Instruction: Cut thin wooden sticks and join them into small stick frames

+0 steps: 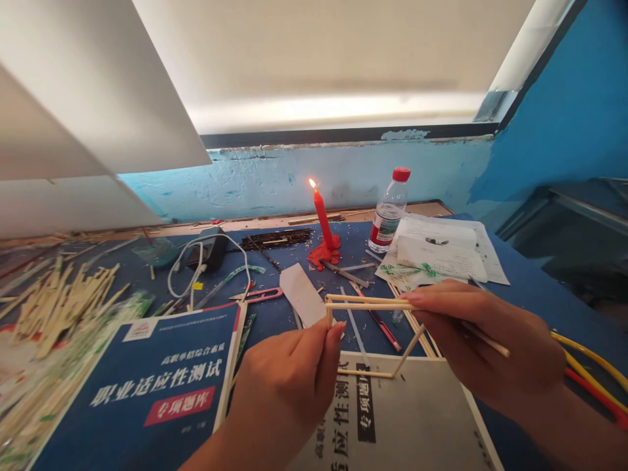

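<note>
Between both hands is a small frame of thin wooden sticks (366, 373), roughly four-sided, above a grey-covered book (417, 412). My left hand (294, 373) is closed, its thumb and index finger pinching the frame's left upright just below the corner. My right hand (490, 340) is closed on the right end of the sticks along the top edge, where two run nearly side by side. Another stick end pokes out beneath the right hand's fingers; whether it joins the frame is hidden. Beyond the hands, a lit red candle (322, 219) stands in a lump of melted red wax (324, 252).
A red-capped water bottle (388, 209) and white papers (441, 248) lie back right. Thread snips (260, 296), a white cable (181, 258) and dark sticks (279, 239) are behind a blue book (147, 386). Loose sticks (73, 301) pile up at left.
</note>
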### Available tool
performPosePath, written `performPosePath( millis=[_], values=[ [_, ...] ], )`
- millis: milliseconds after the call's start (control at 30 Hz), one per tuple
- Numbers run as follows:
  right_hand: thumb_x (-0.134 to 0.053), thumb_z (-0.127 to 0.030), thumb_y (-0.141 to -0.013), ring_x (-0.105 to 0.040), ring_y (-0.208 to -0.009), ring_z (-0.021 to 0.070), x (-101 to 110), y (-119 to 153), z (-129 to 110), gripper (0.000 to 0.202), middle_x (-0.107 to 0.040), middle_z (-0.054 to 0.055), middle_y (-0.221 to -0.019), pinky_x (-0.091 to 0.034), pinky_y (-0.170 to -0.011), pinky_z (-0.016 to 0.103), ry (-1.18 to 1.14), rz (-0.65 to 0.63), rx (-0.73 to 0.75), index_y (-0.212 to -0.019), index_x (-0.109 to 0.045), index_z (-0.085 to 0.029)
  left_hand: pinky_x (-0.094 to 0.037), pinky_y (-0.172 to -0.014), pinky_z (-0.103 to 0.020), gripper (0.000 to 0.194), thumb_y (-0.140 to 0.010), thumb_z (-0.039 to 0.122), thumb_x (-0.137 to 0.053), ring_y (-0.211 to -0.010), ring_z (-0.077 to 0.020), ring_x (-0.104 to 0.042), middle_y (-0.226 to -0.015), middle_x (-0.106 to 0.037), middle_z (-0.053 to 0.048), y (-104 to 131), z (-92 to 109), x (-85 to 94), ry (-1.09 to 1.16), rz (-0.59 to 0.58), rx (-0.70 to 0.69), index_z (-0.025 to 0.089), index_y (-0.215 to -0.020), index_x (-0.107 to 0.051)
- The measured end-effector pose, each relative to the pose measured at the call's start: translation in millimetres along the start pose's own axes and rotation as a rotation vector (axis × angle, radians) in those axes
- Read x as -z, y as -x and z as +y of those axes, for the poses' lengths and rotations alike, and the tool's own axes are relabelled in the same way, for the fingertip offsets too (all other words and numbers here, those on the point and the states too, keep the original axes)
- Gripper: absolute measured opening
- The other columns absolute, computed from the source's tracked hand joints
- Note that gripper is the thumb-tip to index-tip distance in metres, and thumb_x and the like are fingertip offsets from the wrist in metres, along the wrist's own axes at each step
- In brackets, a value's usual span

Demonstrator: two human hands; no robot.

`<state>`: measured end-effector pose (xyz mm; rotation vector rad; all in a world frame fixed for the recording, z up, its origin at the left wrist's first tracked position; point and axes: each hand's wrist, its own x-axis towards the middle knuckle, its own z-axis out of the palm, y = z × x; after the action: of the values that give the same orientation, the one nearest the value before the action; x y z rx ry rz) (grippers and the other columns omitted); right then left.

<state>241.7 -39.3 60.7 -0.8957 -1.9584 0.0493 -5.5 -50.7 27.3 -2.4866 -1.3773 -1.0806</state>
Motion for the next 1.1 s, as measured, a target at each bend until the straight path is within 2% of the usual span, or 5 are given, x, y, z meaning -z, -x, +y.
performPosePath(
  millis=[300, 467, 600, 867, 1100],
  values=[
    [-0.068, -0.007, -0.091, -0.079, -0.087, 0.0199, 2, -1, -2, 0.028, -0.081, 0.002, -0.101, -0.065, -0.070, 0.026, 0.025, 0.002, 0.005, -0.112, -0.071, -0.026, -0.040, -0.051, -0.031, 0.021, -0.101, 0.022, -0.056, -0.048, -0.0149, -0.060, -0.061, -0.064, 0.002, 2, -2, -3.1, 0.005, -0.017, 0.003, 0.018, -0.084, -0.066],
    [-0.068, -0.009, -0.093, -0.079, -0.086, 0.0211, 2, -1, -1, 0.028, -0.081, 0.001, -0.102, -0.065, -0.069, 0.029, 0.028, -0.005, -0.006, -0.113, -0.070, -0.028, -0.041, -0.051, -0.031, 0.022, -0.101, 0.021, -0.056, -0.048, -0.0142, -0.059, -0.061, -0.063, 0.003, 2, -1, -4.2, 0.018, 0.000, 0.005, 0.018, -0.081, -0.064],
    [-0.067, -0.009, -0.093, -0.079, -0.087, 0.0211, 1, -2, -2, 0.027, -0.081, 0.001, -0.100, -0.065, -0.070, 0.027, 0.051, -0.002, -0.008, -0.112, -0.070, -0.027, -0.038, -0.049, -0.031, 0.026, -0.100, 0.021, -0.058, -0.046, -0.0137, -0.057, -0.058, -0.060, 0.003, 1, -2, -6.7, 0.028, -0.014, 0.018, 0.019, -0.075, -0.062],
    [-0.064, -0.010, -0.092, -0.078, -0.071, 0.0203, 3, -3, -9, 0.025, -0.081, -0.001, -0.088, -0.060, -0.055, 0.027, 0.123, 0.017, -0.029, -0.109, -0.068, -0.028, -0.038, -0.050, -0.032, 0.025, -0.100, 0.021, -0.058, -0.045, -0.0138, -0.058, -0.057, -0.061, 0.003, 1, -1, -6.3, 0.013, 0.018, 0.013, 0.019, -0.076, -0.063],
    [-0.067, -0.011, -0.092, -0.080, -0.073, 0.0194, 1, -3, -14, 0.022, -0.083, -0.002, -0.091, -0.063, -0.063, 0.026, 0.187, 0.066, -0.028, -0.106, -0.067, -0.029, -0.037, -0.050, -0.031, 0.026, -0.100, 0.022, -0.058, -0.045, -0.0134, -0.056, -0.056, -0.059, 0.004, 2, -2, -8.5, -0.016, 0.023, 0.012, 0.021, -0.074, -0.060]
  ],
)
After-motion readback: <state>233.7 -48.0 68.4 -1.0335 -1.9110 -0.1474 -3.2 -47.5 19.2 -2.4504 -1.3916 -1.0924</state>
